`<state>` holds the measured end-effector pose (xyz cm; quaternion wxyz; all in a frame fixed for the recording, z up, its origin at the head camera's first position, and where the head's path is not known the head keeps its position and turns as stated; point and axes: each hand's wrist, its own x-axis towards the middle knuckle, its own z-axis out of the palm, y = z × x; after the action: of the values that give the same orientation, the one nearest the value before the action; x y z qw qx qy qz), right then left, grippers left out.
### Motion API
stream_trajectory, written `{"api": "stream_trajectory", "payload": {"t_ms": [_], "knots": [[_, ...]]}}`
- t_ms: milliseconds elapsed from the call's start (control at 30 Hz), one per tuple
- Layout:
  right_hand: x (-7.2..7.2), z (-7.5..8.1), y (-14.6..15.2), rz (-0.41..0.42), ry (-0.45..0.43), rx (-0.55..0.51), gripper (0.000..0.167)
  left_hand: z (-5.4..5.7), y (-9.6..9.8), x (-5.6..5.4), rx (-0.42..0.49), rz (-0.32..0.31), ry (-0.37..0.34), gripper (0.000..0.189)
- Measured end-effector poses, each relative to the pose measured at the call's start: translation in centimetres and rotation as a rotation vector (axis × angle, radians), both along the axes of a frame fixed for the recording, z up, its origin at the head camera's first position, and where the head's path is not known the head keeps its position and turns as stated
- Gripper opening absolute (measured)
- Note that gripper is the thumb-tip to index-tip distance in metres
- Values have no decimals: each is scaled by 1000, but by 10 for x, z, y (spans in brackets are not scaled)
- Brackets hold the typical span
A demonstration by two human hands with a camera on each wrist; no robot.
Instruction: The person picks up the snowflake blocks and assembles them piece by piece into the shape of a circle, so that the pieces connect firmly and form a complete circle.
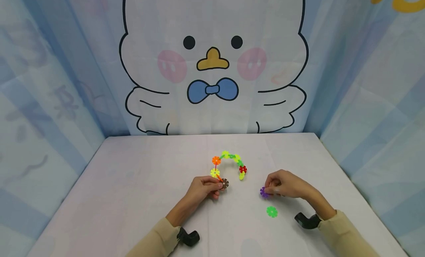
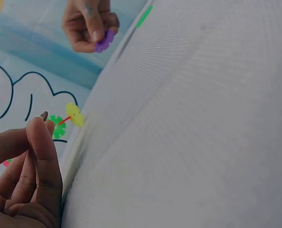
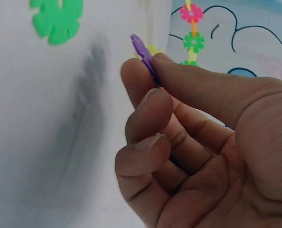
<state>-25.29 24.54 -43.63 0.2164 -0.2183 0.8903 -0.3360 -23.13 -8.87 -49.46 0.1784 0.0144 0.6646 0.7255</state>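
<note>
A curved chain of notched plastic discs [image 1: 237, 157] in yellow, green, orange and red lies near the middle of the table. At its left end is a brown notched disc [image 1: 225, 183], pinched between thumb and fingers of my left hand [image 1: 203, 187]. To the right, my right hand [image 1: 288, 184] pinches a purple notched disc [image 1: 263, 193]. In the right wrist view this purple disc [image 3: 142, 51] shows edge-on between thumb and index finger. The brown disc [image 2: 44, 115] is mostly hidden by fingers in the left wrist view.
A loose green notched disc [image 1: 272, 212] lies on the white table [image 1: 132, 198] below the right hand. Black camera mounts [image 1: 190, 238] sit at both wrists. Printed curtains [image 1: 212, 113] stand behind the table and on both sides.
</note>
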Motion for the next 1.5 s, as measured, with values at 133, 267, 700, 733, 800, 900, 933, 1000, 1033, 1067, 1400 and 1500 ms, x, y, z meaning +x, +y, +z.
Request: {"api": "stream_trajectory", "payload": {"t_ms": [133,267,700,733,800,900,933,1000,1033,1067,1400,1500], "knots": [[-5,-4,-13,1,26,-43,13,-1,0,-1,-1,2,0,25],[-8,-7,-29,2,58,-90,13,-2,0,-2,3,4,-5,24],[-11,-11,-71,6,204,-134,9,-4,0,-3,-5,-11,0,23],[-11,-11,-73,15,213,-142,9,-4,0,-3,-3,-11,0,23],[-11,-12,-77,19,219,-153,8,-3,0,-3,3,-10,1,22],[-11,-14,-82,23,215,-170,8,-2,-1,-2,4,-8,4,22],[-12,-15,-83,20,213,-173,8,-2,-1,-2,3,-8,6,22],[-11,-17,-85,11,210,-173,9,-2,-1,-1,2,-7,6,21],[-11,-17,-85,7,213,-172,9,-2,-1,-1,2,-6,3,21],[-10,-18,-86,3,217,-171,9,-2,-1,-1,1,-6,6,22],[-4,-22,-89,-58,261,-183,8,-4,-1,-3,26,-1,2,23],[-3,-23,-91,-81,277,-187,7,-4,-2,-3,41,-1,6,25]]}}
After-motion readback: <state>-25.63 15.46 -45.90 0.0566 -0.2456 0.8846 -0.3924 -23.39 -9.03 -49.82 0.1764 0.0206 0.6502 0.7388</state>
